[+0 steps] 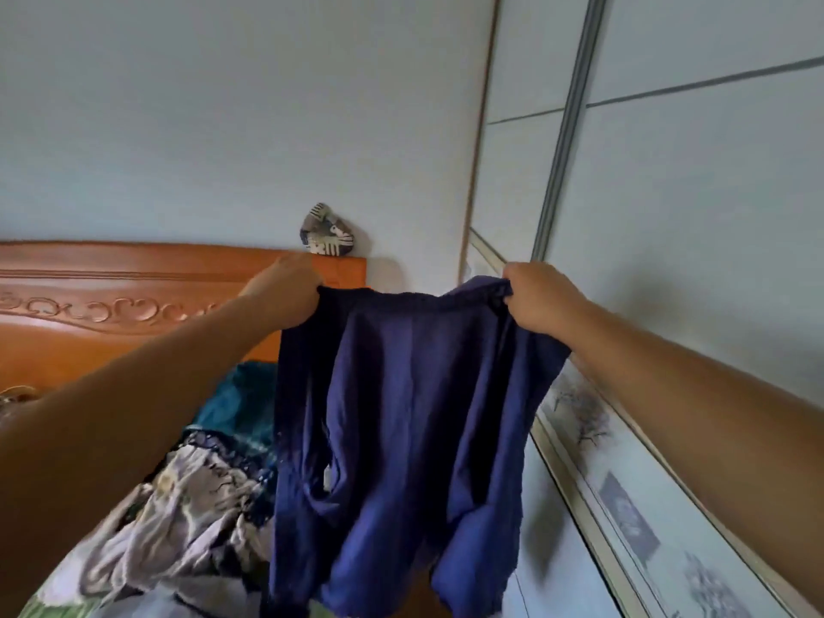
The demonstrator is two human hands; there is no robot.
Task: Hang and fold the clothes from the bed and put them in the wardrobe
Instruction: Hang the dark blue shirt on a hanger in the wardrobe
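Note:
A pair of dark blue shorts (pixel 401 417) hangs in the air in front of me, stretched by its waistband, legs dangling down. My left hand (pixel 285 296) grips the waistband's left end. My right hand (pixel 541 301) grips the right end, its fingers curled over the fabric. Below on the left, the bed (pixel 67 591) carries a crumpled pale patterned garment (pixel 187 519) with dark lace trim and a teal cloth (pixel 243 403) behind it. The wardrobe (pixel 691 216), with pale sliding doors, fills the right side.
An orange wooden headboard (pixel 111 305) with carved scrollwork stands against the white wall (pixel 223 104). A small patterned fabric item (pixel 327 234) sits on top of its right end. The wardrobe doors carry printed tree motifs (pixel 584 417) low down.

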